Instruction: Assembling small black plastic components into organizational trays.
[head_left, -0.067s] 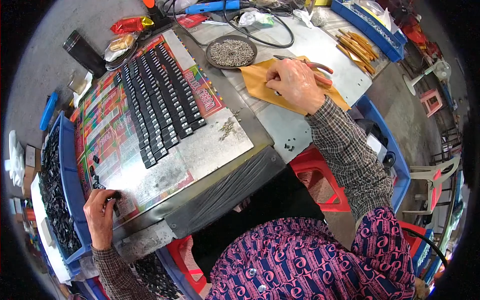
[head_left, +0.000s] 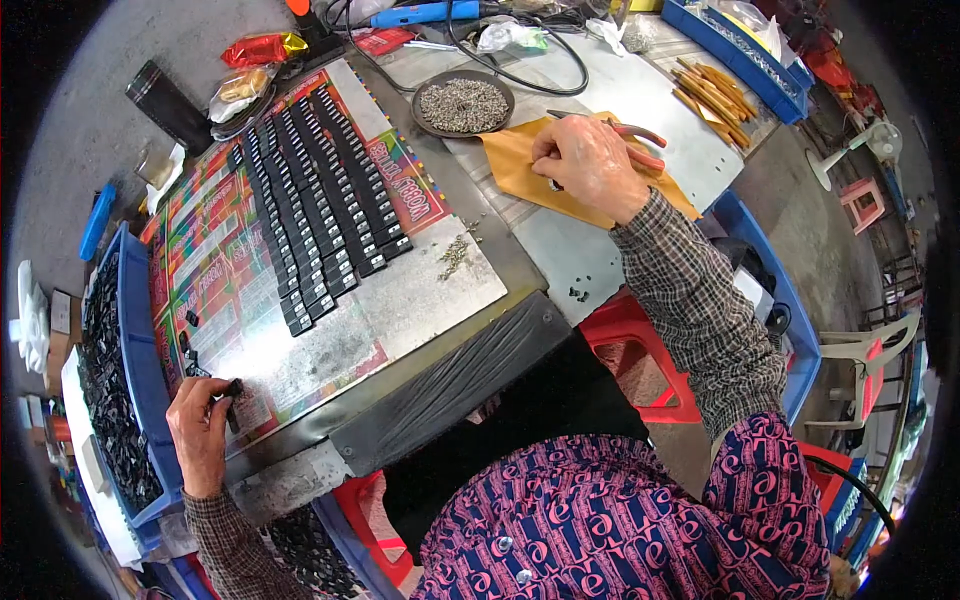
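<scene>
At the lower left corner of the board, my left hand (head_left: 198,428) pinches a small black plastic piece (head_left: 235,388) between thumb and fingers. My right hand (head_left: 592,168) is closed with its fingers curled in over a yellow-orange sheet (head_left: 515,165). Something small and dark shows by its fingers, too small to name. Partly under that hand lie pliers (head_left: 645,160) with red handles. Between my hands, rows of black plastic pieces (head_left: 315,200) with metal inserts stand on the colourful printed board (head_left: 215,270). Small metal parts (head_left: 455,255) lie loose right of the rows.
A round dish (head_left: 462,105) full of small metal parts stands beyond the sheet. Blue bins (head_left: 135,370) of black pieces flank the left side. Yellow-brown sticks (head_left: 715,95) and a blue tray (head_left: 740,55) are at far right. A dark cylinder (head_left: 170,105) stands far left.
</scene>
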